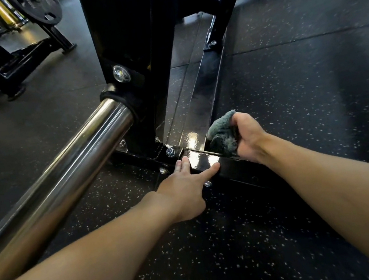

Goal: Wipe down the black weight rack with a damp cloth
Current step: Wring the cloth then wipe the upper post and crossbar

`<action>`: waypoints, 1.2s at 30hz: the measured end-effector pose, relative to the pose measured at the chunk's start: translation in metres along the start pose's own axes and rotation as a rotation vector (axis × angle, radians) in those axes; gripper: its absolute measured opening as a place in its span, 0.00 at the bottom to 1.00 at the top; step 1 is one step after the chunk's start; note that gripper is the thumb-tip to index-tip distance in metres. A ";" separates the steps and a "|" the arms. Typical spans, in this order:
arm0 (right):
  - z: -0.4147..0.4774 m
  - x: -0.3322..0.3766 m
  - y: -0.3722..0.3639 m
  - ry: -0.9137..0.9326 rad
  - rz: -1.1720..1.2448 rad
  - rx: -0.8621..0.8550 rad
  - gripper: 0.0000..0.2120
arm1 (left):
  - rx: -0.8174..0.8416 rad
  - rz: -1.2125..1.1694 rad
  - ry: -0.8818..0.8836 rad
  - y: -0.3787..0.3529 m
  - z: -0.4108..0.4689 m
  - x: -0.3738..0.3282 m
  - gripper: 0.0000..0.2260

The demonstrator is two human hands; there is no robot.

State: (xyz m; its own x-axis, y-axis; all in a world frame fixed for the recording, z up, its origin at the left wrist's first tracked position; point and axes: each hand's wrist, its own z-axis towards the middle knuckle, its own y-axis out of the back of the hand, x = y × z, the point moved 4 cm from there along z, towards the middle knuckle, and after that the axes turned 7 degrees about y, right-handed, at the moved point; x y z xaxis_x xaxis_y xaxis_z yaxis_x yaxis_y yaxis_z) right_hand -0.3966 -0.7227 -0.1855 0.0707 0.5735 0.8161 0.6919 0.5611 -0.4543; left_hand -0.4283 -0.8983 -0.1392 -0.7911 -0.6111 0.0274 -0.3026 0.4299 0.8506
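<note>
The left hand (182, 190) is laid on the rack's base bar (204, 159), fingers straight and spread, nothing gripped. At 2 o'clock from it, the right hand (249, 135) is curled round a grey cloth (221, 133), which is pressed into the corner formed by base bar and rail (204, 91). At 12 o'clock the upright (129, 26) is noted; a chrome bar (72, 164) projects from it toward 8 o'clock.

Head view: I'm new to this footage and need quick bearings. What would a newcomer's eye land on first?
The shiny chrome bar runs diagonally from lower left into the black weight rack at centre. Right of the rack's foot, the right hand grips a grey cloth in the corner where the glossy base beams meet. The left hand rests straight fingers on the nearer beam.
</note>
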 end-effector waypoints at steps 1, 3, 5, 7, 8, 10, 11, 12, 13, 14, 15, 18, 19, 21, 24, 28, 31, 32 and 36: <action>-0.007 0.007 0.006 0.005 0.021 -0.027 0.16 | 0.015 -0.004 0.011 0.001 0.000 0.001 0.41; -0.024 0.025 0.020 0.008 0.087 -0.079 0.16 | 0.035 -0.029 0.043 0.006 0.002 -0.001 0.40; -0.043 0.046 0.035 0.004 0.160 -0.114 0.15 | 0.046 -0.119 0.087 0.014 0.003 -0.009 0.35; -0.070 0.067 0.048 0.002 0.203 -0.134 0.15 | 0.002 -0.395 0.076 0.028 0.001 -0.031 0.27; -0.084 0.078 0.054 -0.003 0.213 -0.159 0.14 | -0.019 -0.581 0.065 0.040 -0.006 -0.050 0.24; -0.119 0.102 0.064 -0.022 0.258 -0.230 0.12 | -0.031 -0.895 0.072 0.069 -0.026 -0.092 0.18; -0.140 0.116 0.067 -0.033 0.276 -0.255 0.12 | -0.008 -1.024 0.099 0.084 -0.039 -0.113 0.14; -0.162 0.131 0.069 -0.037 0.282 -0.278 0.12 | 0.036 -1.125 0.127 0.100 -0.055 -0.136 0.11; -0.185 0.147 0.071 -0.040 0.286 -0.291 0.13 | 0.082 -1.201 0.147 0.118 -0.074 -0.158 0.11; -0.206 0.162 0.070 -0.051 0.285 -0.294 0.14 | 0.114 -1.255 0.161 0.134 -0.092 -0.176 0.15; -0.229 0.179 0.070 -0.064 0.289 -0.288 0.16 | 0.138 -1.289 0.168 0.151 -0.112 -0.192 0.19; -0.301 0.238 0.062 -0.076 0.282 -0.321 0.17 | 0.143 -1.342 0.167 0.205 -0.183 -0.231 0.13; -0.325 0.261 0.058 -0.074 0.267 -0.332 0.17 | 0.150 -1.375 0.172 0.222 -0.208 -0.240 0.11; -0.377 0.306 0.047 -0.077 0.208 -0.339 0.18 | 0.176 -1.421 0.203 0.260 -0.265 -0.256 0.08; -0.454 0.378 0.020 -0.041 0.116 -0.277 0.17 | 0.224 -1.424 0.175 0.319 -0.347 -0.274 0.09; -0.554 0.480 -0.004 0.097 -0.104 -0.365 0.14 | 0.193 -1.428 0.103 0.398 -0.443 -0.291 0.08; -0.627 0.546 -0.017 0.197 -0.275 -0.417 0.14 | 0.195 -1.455 0.020 0.453 -0.512 -0.301 0.07; -0.650 0.565 -0.021 0.229 -0.337 -0.421 0.14 | 0.193 -1.462 -0.006 0.467 -0.537 -0.303 0.06; -0.740 0.650 -0.045 0.352 -0.539 -0.444 0.14 | 0.218 -1.535 -0.130 0.528 -0.625 -0.320 0.05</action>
State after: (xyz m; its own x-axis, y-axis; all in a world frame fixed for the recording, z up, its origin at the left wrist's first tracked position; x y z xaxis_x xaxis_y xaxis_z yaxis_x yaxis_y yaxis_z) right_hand 0.1502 -0.8167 0.6297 -0.1846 0.0244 0.9825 0.9128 0.3749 0.1622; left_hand -0.0024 -0.8917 0.6293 0.3029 -0.4852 -0.8202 -0.8956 -0.4391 -0.0710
